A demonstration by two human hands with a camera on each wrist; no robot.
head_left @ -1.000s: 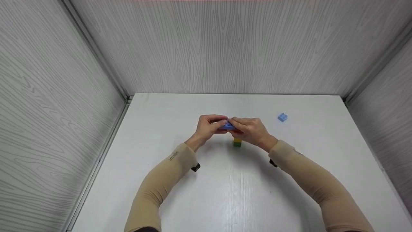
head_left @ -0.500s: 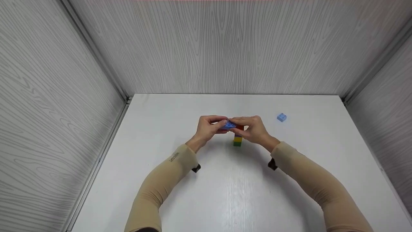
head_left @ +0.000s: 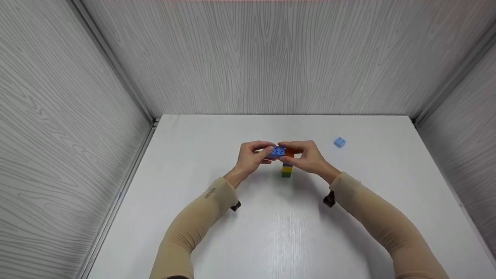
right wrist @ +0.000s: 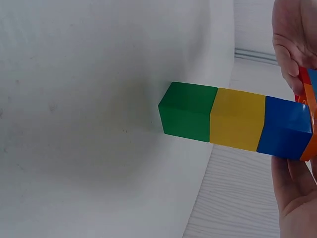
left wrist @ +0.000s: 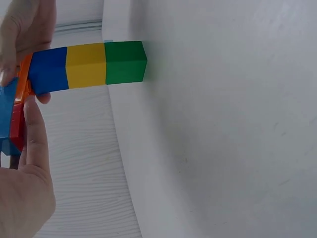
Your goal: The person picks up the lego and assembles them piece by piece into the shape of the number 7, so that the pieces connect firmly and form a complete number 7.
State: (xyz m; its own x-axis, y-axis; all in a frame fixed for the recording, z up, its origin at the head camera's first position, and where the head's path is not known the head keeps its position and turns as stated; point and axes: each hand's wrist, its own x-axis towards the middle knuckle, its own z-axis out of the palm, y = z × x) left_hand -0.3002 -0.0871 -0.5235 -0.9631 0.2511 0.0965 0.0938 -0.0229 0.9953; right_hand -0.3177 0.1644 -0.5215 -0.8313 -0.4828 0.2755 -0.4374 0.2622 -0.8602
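A light blue brick (head_left: 278,150) with studs on top is pinched by my left hand (head_left: 250,157), its thumb on the upper face. Under it, a red brick (left wrist: 17,126) shows in the left wrist view. My right hand (head_left: 310,157) grips an orange brick (head_left: 289,152) from the right, thumb in front and fingers behind. The orange brick sits on a column of a dark blue brick (right wrist: 285,128), a yellow brick (right wrist: 237,119) and a green brick (right wrist: 188,111). The column is upright, its green end lowest at the table. Fingers partly hide the joined bricks.
A loose light blue brick (head_left: 339,142) lies on the white table (head_left: 217,240), back right of the hands. Grey wood-grain walls (head_left: 248,58) rise behind and at both sides of the table.
My right fingers have shifted off the light blue brick toward the right, baring its studs and the orange brick. The light blue brick now looks more level. My left hand keeps its grip.
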